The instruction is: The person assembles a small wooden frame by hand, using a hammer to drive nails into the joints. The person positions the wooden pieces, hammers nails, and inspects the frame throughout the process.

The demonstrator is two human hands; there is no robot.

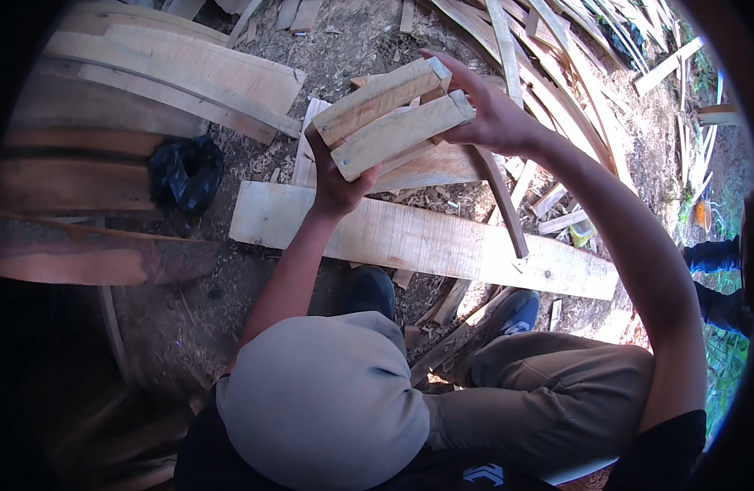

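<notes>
Raised in front of me is a small wooden frame point(400, 135) built of pale slats with a gap between the two upper ones. Nail heads show near the slats' ends. My left hand point(338, 176) grips its near left end, the fingers partly hidden behind the wood. At the far right end my right hand point(496, 114) clasps it, thumb and fingers on opposite sides. Below the frame a long pale plank point(426, 237) lies across the ground. A narrow dark stick point(503, 204) leans with one end on that plank.
Wide boards point(189, 78) are stacked at the far left, beside a black plastic bag point(186, 173). Long thin strips point(549, 74) pile up at the far right. Wood shavings and offcuts litter the dirt around my shoes point(520, 313). Dark-clothed legs point(721, 282) show at the right edge.
</notes>
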